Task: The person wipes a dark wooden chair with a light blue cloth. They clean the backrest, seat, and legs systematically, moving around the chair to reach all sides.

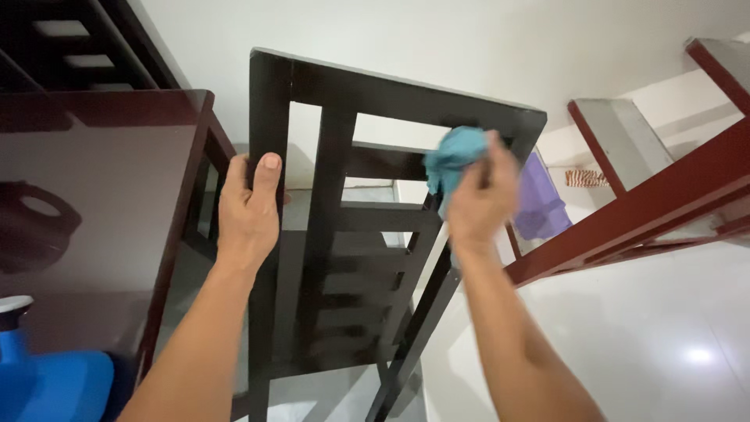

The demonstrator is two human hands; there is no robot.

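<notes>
Two hands on dark chair back [336, 195]: left hand [248, 207] grips left upright; right hand [480, 195] presses bunched teal cloth [451, 156] against right upright, near top rail.

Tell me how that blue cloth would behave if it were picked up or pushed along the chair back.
The blue cloth is probably floppy: it bunches in folds inside the right hand. It looks light, since a corner hangs loose. Pushed along the glossy dark chair, which the left hand grips by its post, it would likely slide and crumple.
</notes>
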